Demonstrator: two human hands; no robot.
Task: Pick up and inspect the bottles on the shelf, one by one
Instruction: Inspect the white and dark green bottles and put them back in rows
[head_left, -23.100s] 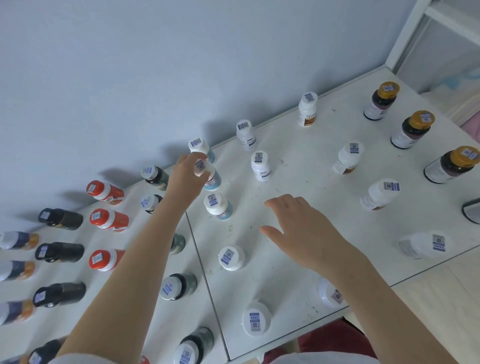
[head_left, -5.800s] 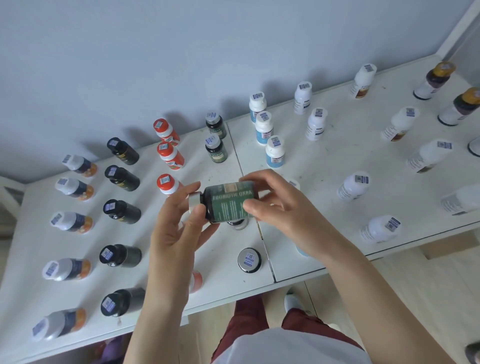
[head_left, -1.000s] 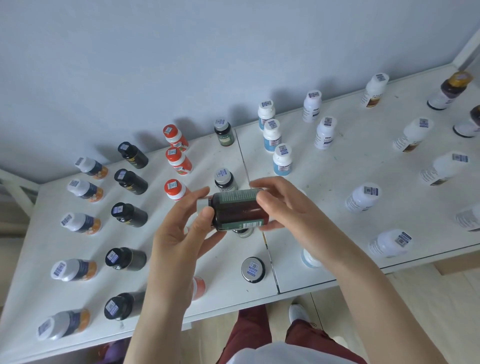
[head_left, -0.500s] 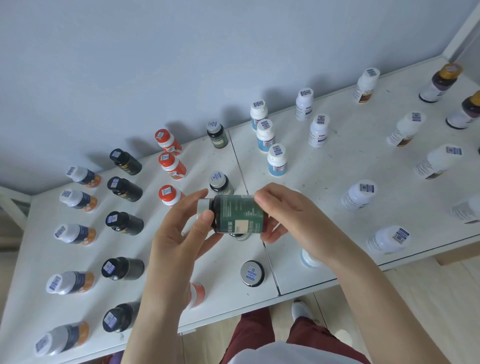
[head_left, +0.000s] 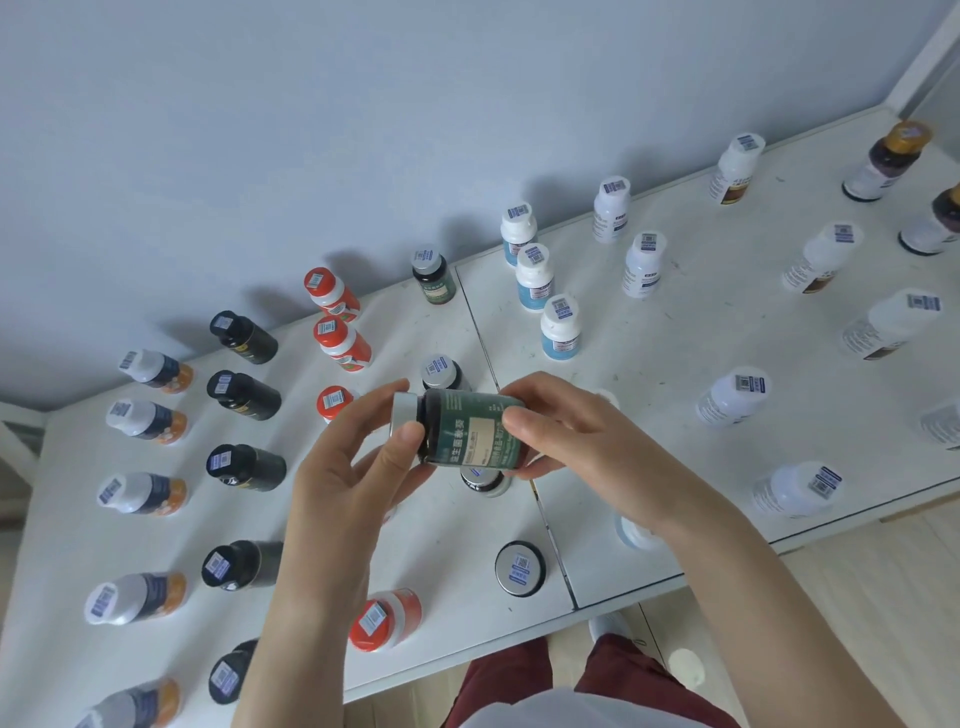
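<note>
A dark green bottle with a silver cap lies sideways in the air above the white shelf, its label with a beige patch facing me. My left hand pinches its cap end between thumb and fingers. My right hand grips its base end. More green bottles stand in a column on the shelf: one at the back, one just behind the held bottle, one partly hidden under it, one near the front.
Upright bottles stand in columns across the shelf: orange-and-white and black at left, red-capped, blue-labelled white, plain white at right, amber with gold caps far right. A wall rises behind; the shelf's front edge is near my legs.
Both hands have turned the green bottle about its long axis, bringing the label with the beige patch round to face me. The bottle stays at the same spot above the shelf.
</note>
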